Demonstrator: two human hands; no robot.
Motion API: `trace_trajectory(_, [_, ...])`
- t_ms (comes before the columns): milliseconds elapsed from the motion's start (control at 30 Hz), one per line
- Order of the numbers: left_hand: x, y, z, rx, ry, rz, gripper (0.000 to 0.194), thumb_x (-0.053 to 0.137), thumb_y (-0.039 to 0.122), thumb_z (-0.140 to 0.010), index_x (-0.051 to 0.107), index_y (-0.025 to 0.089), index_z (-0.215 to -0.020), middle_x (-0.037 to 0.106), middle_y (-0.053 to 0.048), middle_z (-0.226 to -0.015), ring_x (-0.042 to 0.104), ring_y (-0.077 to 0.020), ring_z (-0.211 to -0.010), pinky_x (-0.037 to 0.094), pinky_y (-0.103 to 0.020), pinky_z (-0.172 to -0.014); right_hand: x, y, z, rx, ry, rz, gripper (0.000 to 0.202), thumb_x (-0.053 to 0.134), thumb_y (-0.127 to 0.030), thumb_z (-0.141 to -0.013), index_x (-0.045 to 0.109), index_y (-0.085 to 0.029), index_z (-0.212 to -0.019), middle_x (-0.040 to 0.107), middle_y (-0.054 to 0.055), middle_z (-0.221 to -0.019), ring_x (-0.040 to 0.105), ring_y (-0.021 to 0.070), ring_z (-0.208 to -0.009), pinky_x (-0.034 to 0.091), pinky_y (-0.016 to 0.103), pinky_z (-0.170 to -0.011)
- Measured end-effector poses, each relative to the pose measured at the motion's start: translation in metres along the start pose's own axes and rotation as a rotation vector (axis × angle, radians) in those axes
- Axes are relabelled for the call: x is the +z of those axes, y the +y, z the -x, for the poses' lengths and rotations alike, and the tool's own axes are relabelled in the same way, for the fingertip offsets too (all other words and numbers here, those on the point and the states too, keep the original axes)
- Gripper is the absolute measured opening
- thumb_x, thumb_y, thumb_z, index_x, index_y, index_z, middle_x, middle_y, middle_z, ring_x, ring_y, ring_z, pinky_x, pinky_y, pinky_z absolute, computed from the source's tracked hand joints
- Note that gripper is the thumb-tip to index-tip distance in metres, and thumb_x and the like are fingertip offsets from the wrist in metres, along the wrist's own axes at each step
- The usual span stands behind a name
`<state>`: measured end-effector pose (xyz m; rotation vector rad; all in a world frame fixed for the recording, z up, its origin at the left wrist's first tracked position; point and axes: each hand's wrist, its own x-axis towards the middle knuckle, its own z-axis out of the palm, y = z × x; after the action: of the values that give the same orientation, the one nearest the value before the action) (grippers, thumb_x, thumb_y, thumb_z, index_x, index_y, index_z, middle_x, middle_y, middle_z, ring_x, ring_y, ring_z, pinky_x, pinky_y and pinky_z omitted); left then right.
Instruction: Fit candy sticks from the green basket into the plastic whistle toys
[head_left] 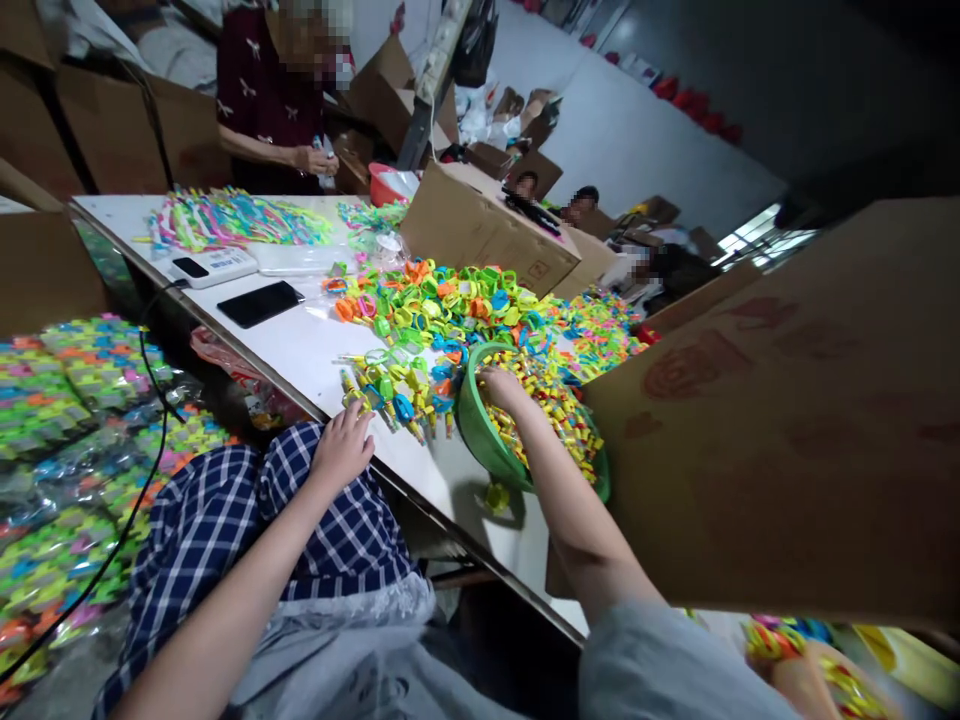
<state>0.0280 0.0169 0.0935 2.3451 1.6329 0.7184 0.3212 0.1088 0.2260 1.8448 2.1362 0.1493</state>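
Note:
My right hand (501, 388) reaches into a green basin (472, 430) heaped with small yellow and red pieces (551, 405). Its fingertips are hidden among the pieces, so I cannot see whether they grip any. At the table's near edge lies my left hand (345, 447), open, its fingers stretched toward the tabletop. Just past those fingertips is a loose cluster of yellow, blue and green plastic toy pieces (405, 390) with thin stems. Behind it spreads a bigger pile of colourful ring-shaped plastic pieces (465, 300).
A black phone (260, 303) and a white scale (214, 267) lie on the white table (322, 370). Cardboard boxes stand on it (487, 225) and at right (780, 420). Bagged toys (67, 430) fill the left floor. A person (270, 110) stands across the table; others sit farther back.

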Motion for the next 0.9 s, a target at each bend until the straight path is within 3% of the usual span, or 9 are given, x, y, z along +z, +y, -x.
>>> trace_trajectory(200, [0.000,-0.001,0.004,-0.010,0.034,0.033,0.039,0.044,0.021,-0.087,0.055,0.016,-0.125,0.047,-0.013,-0.140,0.049,-0.0286,-0.124,0.042,-0.043,-0.102,0.017,0.001,-0.013,-0.013,-0.046,-0.006,0.021,0.056,-0.015,-0.081,0.071,-0.011,-0.095,0.067,0.018,-0.106,0.056,0.0278,-0.107,0.039,0.033,-0.089])
trace_trajectory(333, [0.001,-0.002,0.002,-0.013,0.043,0.052,0.038,0.045,0.020,-0.087,0.055,0.015,-0.123,0.048,-0.014,-0.138,0.050,-0.0293,-0.122,0.043,-0.043,-0.101,0.017,0.006,-0.014,0.012,-0.078,-0.118,0.020,0.059,-0.012,-0.077,0.070,-0.011,-0.093,0.070,0.015,-0.094,0.062,0.0229,-0.089,0.043,0.028,-0.079])
trace_trajectory(467, [0.002,-0.002,0.001,-0.019,0.045,0.073,0.038,0.046,0.019,-0.086,0.056,0.016,-0.122,0.049,-0.013,-0.137,0.050,-0.0295,-0.121,0.043,-0.043,-0.100,-0.002,0.019,-0.014,0.068,-0.008,-0.295,0.028,0.055,-0.008,-0.076,0.065,-0.011,-0.101,0.070,0.011,-0.093,0.061,0.0161,-0.076,0.045,0.023,-0.069])
trace_trajectory(633, [0.002,0.000,0.000,-0.026,0.062,0.079,0.037,0.046,0.019,-0.086,0.056,0.017,-0.122,0.050,-0.012,-0.136,0.051,-0.0284,-0.119,0.044,-0.043,-0.099,-0.045,0.031,-0.036,0.104,0.124,-0.642,0.030,0.033,-0.019,-0.092,0.051,-0.008,-0.114,0.068,0.011,-0.083,0.059,0.0117,-0.062,0.047,0.020,-0.057])
trace_trajectory(767, [0.002,-0.001,0.002,-0.042,0.071,0.090,0.037,0.046,0.018,-0.086,0.057,0.017,-0.121,0.051,-0.011,-0.136,0.051,-0.0278,-0.119,0.044,-0.042,-0.099,-0.064,0.018,-0.067,0.032,0.113,-0.785,0.024,0.033,-0.021,-0.094,0.054,-0.011,-0.102,0.066,0.009,-0.082,0.061,0.0100,-0.067,0.051,0.019,-0.062])
trace_trajectory(900, [0.003,-0.001,0.004,-0.046,0.081,0.106,0.037,0.048,0.017,-0.085,0.057,0.018,-0.121,0.051,-0.010,-0.136,0.050,-0.0269,-0.119,0.043,-0.042,-0.100,-0.062,-0.004,-0.098,0.003,0.065,-0.666,0.026,0.032,-0.018,-0.096,0.054,-0.010,-0.107,0.065,0.008,-0.089,0.061,0.0097,-0.073,0.051,0.019,-0.066])
